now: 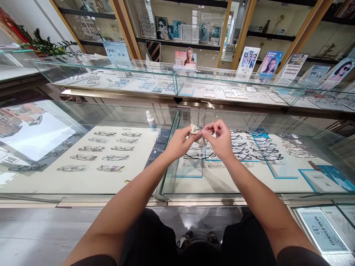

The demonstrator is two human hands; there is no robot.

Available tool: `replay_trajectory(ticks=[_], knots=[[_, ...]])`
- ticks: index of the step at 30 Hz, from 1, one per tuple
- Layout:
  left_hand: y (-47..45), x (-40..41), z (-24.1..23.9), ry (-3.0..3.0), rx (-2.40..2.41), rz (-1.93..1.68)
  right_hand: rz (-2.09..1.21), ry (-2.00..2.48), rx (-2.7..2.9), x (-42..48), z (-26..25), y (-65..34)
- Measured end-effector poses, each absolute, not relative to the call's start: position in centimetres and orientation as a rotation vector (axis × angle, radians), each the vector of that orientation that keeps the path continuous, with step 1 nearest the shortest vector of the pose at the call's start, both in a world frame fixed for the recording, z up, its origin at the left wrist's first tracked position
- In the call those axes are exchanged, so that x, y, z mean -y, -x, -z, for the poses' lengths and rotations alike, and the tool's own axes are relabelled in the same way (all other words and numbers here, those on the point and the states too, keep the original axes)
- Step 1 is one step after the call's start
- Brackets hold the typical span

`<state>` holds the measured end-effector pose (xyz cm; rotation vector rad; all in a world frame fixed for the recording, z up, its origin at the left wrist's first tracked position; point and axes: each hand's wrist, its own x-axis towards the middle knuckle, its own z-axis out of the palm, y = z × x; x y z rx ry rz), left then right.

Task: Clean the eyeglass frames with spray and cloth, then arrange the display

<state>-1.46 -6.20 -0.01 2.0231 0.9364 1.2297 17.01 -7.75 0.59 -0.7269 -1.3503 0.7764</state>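
Both my hands meet above the glass counter (172,184). My left hand (180,142) is closed on a small pale cloth (195,132) and presses it against a pair of thin wire-framed glasses (207,119). My right hand (220,138) pinches the frame of the glasses from the right, with one round lens standing up above my fingers. A temple arm sticks out at the top.
A small white spray bottle (151,120) stands on the counter glass left of my hands. Rows of spectacle frames (102,151) lie inside the case below. A second glass display case (177,79) runs behind, with posters and shelves beyond.
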Motion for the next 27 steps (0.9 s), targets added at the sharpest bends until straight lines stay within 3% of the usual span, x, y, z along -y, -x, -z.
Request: replay_trajectory(ticks=[11, 27], knots=[[0.0, 5.9, 0.7, -1.616, -0.687, -1.229, -0.695, 0.723, 1.329, 8.3, -1.0, -16.8], [0.0, 6.5, 0.4, -1.572, -0.768, -1.236, -0.962, 0.736, 1.372, 6.7, 0.4, -16.9]])
